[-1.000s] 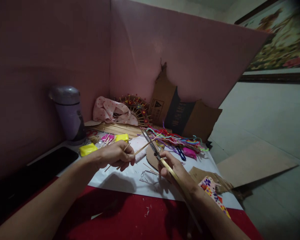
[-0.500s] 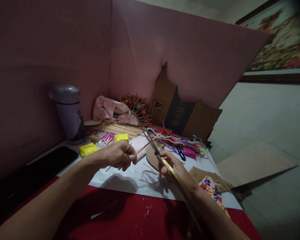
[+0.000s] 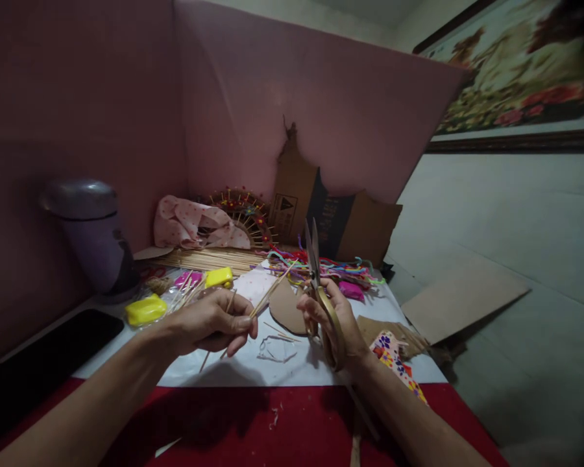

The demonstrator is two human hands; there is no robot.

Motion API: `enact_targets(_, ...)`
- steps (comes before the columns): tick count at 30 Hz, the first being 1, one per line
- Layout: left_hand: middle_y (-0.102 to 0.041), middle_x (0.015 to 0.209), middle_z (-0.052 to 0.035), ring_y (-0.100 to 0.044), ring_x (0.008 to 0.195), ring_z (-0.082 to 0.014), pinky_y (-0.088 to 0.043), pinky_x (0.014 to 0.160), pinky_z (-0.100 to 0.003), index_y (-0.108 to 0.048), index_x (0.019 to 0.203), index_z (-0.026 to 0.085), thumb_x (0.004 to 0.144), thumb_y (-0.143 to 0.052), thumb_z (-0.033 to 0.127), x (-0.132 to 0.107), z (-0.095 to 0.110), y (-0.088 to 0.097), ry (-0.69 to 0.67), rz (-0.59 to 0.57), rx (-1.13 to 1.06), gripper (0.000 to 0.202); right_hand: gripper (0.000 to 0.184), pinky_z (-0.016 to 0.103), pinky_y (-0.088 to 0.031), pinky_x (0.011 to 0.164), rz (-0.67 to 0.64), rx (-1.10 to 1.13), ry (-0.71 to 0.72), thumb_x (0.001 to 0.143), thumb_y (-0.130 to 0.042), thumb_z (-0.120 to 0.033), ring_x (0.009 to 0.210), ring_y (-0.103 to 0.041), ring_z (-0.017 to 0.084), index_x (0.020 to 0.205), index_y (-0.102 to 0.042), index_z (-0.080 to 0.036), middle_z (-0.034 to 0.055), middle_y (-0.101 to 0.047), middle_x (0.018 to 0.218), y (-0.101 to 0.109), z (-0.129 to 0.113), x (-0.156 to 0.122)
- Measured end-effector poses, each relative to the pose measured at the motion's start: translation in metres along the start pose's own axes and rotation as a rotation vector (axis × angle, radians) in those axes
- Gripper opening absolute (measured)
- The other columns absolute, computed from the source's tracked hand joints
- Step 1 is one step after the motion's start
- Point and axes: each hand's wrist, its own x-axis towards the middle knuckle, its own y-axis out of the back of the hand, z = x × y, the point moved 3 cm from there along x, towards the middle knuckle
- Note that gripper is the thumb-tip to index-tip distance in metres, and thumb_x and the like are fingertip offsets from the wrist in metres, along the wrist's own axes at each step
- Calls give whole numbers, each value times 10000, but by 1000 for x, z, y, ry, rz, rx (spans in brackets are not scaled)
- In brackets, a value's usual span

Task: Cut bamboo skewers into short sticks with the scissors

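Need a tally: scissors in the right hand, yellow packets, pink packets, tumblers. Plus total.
Scissors in right hand: 1
Yellow packets: 2
Pink packets: 2
Tumbler: 1
Total: 6

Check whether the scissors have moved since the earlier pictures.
Yes: the scissors have swung up and rightward, their tips going from left of the standing cardboard to in front of it.
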Motion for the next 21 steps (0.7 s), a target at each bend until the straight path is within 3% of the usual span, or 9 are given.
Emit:
enact_targets(3, -579, 449, -4, -214, 250, -14, -87, 271, -163, -628, 742, 104, 767, -614, 313, 7, -8, -15, 37, -78, -43, 212, 471, 199, -404, 477, 9, 71, -1, 635, -756, -358, 533, -491, 84, 951, -434, -221, -34, -568, 751, -3, 0, -1)
enact_targets(9, -598, 472, -8, -268, 248, -28, -121, 265, -161, -617, 753, 109, 768, -614, 330, 17, -20, -40, 32, -149, -104, 221, 326, 196, -383, 431, -21, 262, -53, 672, -717, -266, 460, -438, 63, 859, -460, -195, -56, -489, 656, -11, 2, -11)
enact_targets(17, -631, 500, -18, -235, 241, -24, -104, 276, -177, -611, 791, 104, 791, -588, 301, 24, -25, -46, 23, -143, -118, 199, 446, 182, -420, 413, 26, 241, -170, 621, -752, -247, 478, -518, 86, 970, -480, -192, -47, -546, 668, -9, 7, -12)
enact_targets(21, -645, 546, -25, -249, 254, -27, -105, 281, -186, -613, 839, 101, 810, -552, 246, 24, -26, -48, 13, -155, -121, 159, 382, 167, -401, 373, 4, 190, -167, 664, -724, -251, 424, -494, 77, 940, -467, -190, -50, -565, 601, -7, 11, -11)
